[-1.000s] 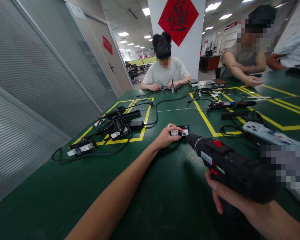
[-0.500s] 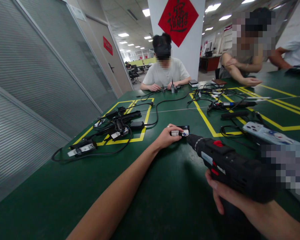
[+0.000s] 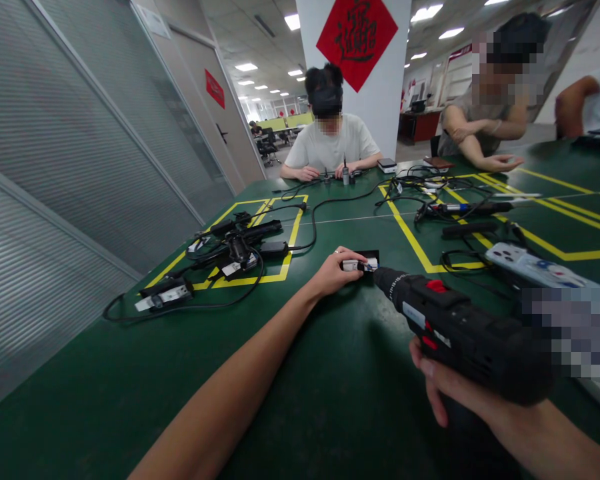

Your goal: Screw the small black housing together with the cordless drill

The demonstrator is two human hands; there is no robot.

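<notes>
Green, slightly glossy tabletop (image 3: 180, 393) carries a small boxy part (image 3: 371, 265), black and white, clamped in the fingers of the left hand (image 3: 331, 275). If this hold is weak, the turning power drill (image 3: 460, 327) could twist it. Tapered chuck (image 3: 390, 287), matte black body; the right hand (image 3: 453, 383) has its fingers wrapped around the drill.

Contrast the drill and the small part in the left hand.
The drill is black with red accents; the part shows white and black. The drill looks far bulkier than the part. The right hand grips the drill; the left hand holds the part. Both show black.
</notes>
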